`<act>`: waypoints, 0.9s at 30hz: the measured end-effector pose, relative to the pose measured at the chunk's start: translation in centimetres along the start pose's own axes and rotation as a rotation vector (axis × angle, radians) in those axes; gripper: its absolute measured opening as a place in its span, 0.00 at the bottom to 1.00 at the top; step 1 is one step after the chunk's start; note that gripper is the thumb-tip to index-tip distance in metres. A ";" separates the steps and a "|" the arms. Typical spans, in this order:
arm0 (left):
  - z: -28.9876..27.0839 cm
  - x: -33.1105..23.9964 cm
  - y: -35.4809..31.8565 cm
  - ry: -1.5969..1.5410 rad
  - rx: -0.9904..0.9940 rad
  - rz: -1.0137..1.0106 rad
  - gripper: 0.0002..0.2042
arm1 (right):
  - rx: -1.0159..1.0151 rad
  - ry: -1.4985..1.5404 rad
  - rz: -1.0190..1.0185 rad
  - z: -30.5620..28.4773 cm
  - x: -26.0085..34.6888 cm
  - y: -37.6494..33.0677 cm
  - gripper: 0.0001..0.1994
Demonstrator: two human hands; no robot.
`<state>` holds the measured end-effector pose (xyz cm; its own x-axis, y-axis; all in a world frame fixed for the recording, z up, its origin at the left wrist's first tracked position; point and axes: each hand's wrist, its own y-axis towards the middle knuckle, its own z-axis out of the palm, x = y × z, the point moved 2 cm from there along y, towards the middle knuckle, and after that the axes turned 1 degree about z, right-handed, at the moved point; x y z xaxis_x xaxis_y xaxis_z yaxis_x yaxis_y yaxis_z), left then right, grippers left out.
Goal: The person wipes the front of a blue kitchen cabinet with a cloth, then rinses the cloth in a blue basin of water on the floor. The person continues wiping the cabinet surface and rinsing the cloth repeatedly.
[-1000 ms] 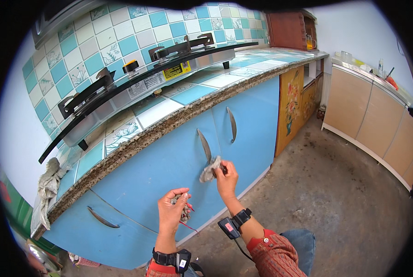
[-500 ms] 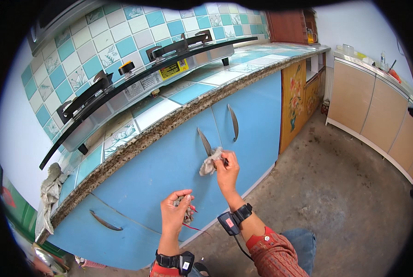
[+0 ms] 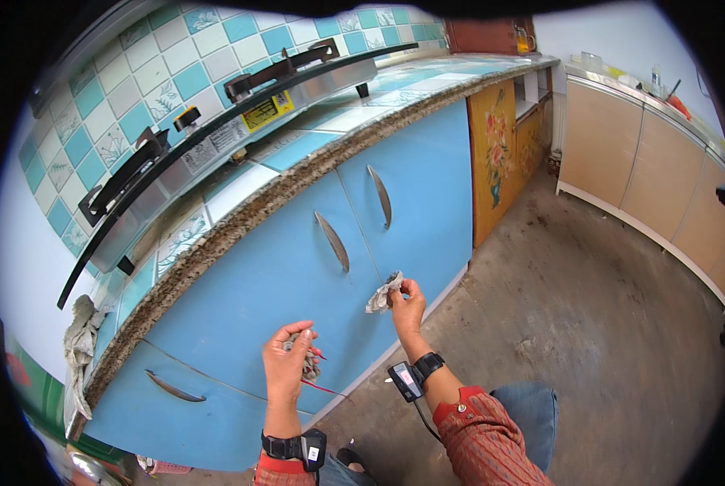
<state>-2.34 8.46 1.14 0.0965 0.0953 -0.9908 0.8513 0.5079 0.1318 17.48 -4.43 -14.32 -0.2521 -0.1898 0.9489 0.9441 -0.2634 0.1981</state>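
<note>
The left hand point(image 3: 288, 364) closes around a small bundle point(image 3: 307, 366), hiding most of it. The far jars point(image 3: 591, 60) are too small to identify. The hanging cloth point(image 3: 77, 356) is cut by the dark rim.

Both forearms come up from the near edge, each with a dark strap on the wrist; left hand point(image 3: 288, 368) sits lower and nearer, back of the hand toward the camera, fingers curled in tight around something small; right hand point(image 3: 408, 301) is raised farther out and a bit to the right, wrist bent, thumb and fingertips pinched together up top; right sleeve is red patterned, cuff just behind the strap; hands are well apart.
</note>
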 end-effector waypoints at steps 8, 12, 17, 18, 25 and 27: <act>0.0 -0.1 -0.1 0.049 -0.013 0.011 0.08 | 0.012 -0.124 0.015 0.8 -0.7 -0.9 0.09; 0.3 -0.2 -0.2 0.069 -0.007 0.015 0.07 | -0.024 -0.162 -0.070 2.6 2.2 -1.5 0.12; 0.5 -0.1 -0.2 0.062 -0.012 0.027 0.07 | -0.068 -0.147 -0.277 3.8 7.2 -0.9 0.08; 0.5 -0.1 -0.3 0.061 -0.008 0.033 0.07 | -0.070 -0.169 -0.302 4.2 8.1 -0.4 0.07; 0.9 0.0 -0.6 0.106 0.025 0.015 0.08 | -0.048 -0.042 -0.267 4.4 5.3 -0.6 0.06; 1.1 0.0 -0.6 0.109 0.029 0.022 0.09 | -0.077 -0.128 -0.173 3.1 2.5 -1.7 0.07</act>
<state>-2.27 7.24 1.05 0.0602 0.1995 -0.9780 0.8641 0.4800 0.1511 15.91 -1.55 -11.53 -0.3752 -0.0157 0.9268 0.8690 -0.3538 0.3458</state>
